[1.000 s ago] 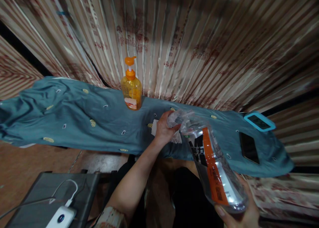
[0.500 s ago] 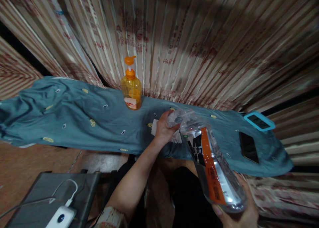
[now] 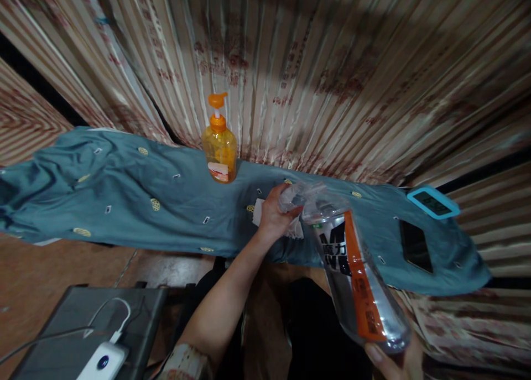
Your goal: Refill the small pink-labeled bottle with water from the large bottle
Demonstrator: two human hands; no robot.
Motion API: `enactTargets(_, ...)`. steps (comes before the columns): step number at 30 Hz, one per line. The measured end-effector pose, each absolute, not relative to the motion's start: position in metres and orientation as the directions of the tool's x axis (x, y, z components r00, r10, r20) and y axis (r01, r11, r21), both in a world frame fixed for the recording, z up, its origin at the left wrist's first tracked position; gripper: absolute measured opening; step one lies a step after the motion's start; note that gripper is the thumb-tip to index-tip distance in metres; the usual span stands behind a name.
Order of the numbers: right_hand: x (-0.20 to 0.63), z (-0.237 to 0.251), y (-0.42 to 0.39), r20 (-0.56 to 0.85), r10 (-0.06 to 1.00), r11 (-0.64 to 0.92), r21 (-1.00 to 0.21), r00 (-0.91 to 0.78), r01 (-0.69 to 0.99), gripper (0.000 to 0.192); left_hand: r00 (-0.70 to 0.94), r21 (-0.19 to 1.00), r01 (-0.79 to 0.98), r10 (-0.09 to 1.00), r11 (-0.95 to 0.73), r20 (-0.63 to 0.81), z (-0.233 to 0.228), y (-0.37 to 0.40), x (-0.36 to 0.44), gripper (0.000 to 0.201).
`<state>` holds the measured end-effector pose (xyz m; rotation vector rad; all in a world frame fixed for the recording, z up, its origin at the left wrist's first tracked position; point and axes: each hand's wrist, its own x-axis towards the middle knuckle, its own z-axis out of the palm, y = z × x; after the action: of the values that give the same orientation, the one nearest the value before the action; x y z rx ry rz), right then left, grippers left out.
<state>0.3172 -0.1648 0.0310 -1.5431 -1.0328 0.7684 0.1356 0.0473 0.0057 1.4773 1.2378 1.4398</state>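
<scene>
A large clear plastic bottle (image 3: 352, 275) with a silver, orange and black label lies slanted across the front of the cloth-covered surface. Its base rests in my right hand (image 3: 394, 360), the fingers wrapped round it, thumb on the near side. At the bottle's upper end, my left hand (image 3: 276, 214) is closed on a clear, crinkled plastic piece (image 3: 292, 196). Whether that piece is the bottle's neck or something separate, I cannot tell. White paper (image 3: 295, 229) with a jagged edge lies beneath my left hand, partly covered by it.
An orange pump bottle (image 3: 219, 153) stands at the back of the teal patterned cloth (image 3: 124, 197). To the right are a blue-framed digital clock (image 3: 433, 202) and a dark phone (image 3: 416, 245). A white power bank (image 3: 103, 360) with a cable sits on a grey stool (image 3: 53, 330). Pleated curtains (image 3: 269, 64) hang behind.
The bottle has turned slightly in my right hand, so more of the black lettering shows, and its upper part has shifted a little right. My left hand stays nearly still.
</scene>
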Motion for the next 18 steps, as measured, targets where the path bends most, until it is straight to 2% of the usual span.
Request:
enactTargets(5,0.331,0.003,-0.181,-0.122,0.869,-0.133,-0.991,0.480,-0.012,0.066,-0.085,0.946,0.148,0.949,-0.289,0.303,0.004,0.047,0.135,0.053)
enactTargets(8,0.336,-0.006,-0.187,-0.223,0.885,-0.198,-0.975,0.409,-0.103,0.067,-0.085,0.942,0.157,0.946,-0.296,0.311,0.004,0.048,0.135,0.053)
enactTargets(10,0.337,-0.007,-0.187,-0.228,0.894,-0.202,-0.973,0.385,-0.108,0.069,-0.083,0.940,0.162,0.945,-0.300,0.316,0.004,0.047,0.135,0.052)
enactTargets(15,0.334,-0.001,-0.184,-0.182,0.860,-0.181,-0.982,0.476,-0.050,0.079,-0.089,0.939,0.165,0.944,-0.302,0.319,0.005,0.047,0.135,0.052)
enactTargets(18,0.336,0.002,-0.181,-0.150,0.866,-0.165,-0.986,0.477,-0.011,0.076,-0.097,0.940,0.165,0.944,-0.297,0.315,0.004,0.048,0.136,0.053)
